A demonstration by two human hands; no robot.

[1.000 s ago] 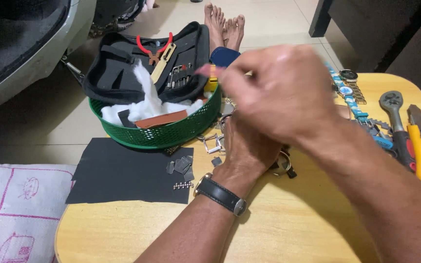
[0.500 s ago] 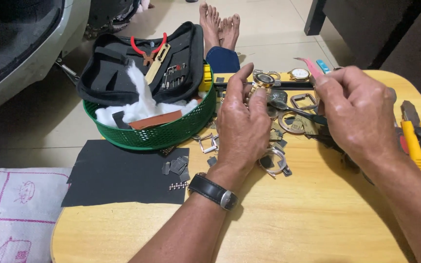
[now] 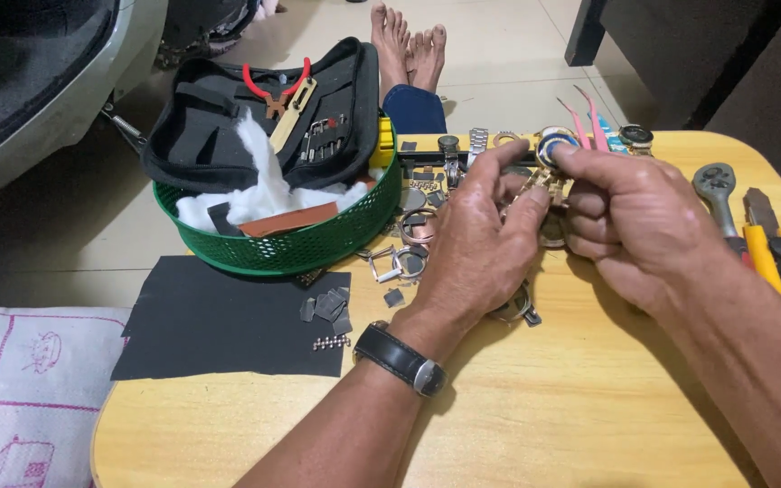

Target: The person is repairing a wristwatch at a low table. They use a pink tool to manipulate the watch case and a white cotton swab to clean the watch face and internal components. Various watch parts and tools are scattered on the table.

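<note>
Between the two hands, over the far middle of the wooden counter (image 3: 535,425), a small watch with a blue dial (image 3: 554,147) and a gold-coloured metal band is being worked on: the right hand (image 3: 639,226) pinches the dial end between thumb and forefinger, its other fingers curled, while the left hand (image 3: 481,248), a black wristwatch on its wrist, has its fingertips closed on the band just below. The watch looks whole apart from the band, so the work seems to be midway, with the band yet to be finished; how much is done cannot be told. Under and behind the hands lies a scatter of watch cases and buckles (image 3: 409,244), none of them sorted. Left of the left hand sits a black sheet (image 3: 219,316) carrying small grey links (image 3: 327,307) and a short beaded strip. Beyond it stands a round green basket (image 3: 282,248) holding white cotton, a brown strap and an open black tool case (image 3: 255,117) with red-handled pliers (image 3: 275,90). Right of the right hand lie a grey ratchet wrench (image 3: 716,194) and yellow-handled tools (image 3: 775,262); pink tweezers (image 3: 585,113) rest just past the fingertips. At the near left corner is a white cloth with pink line drawings (image 3: 20,389). No packages or signs show.
</note>
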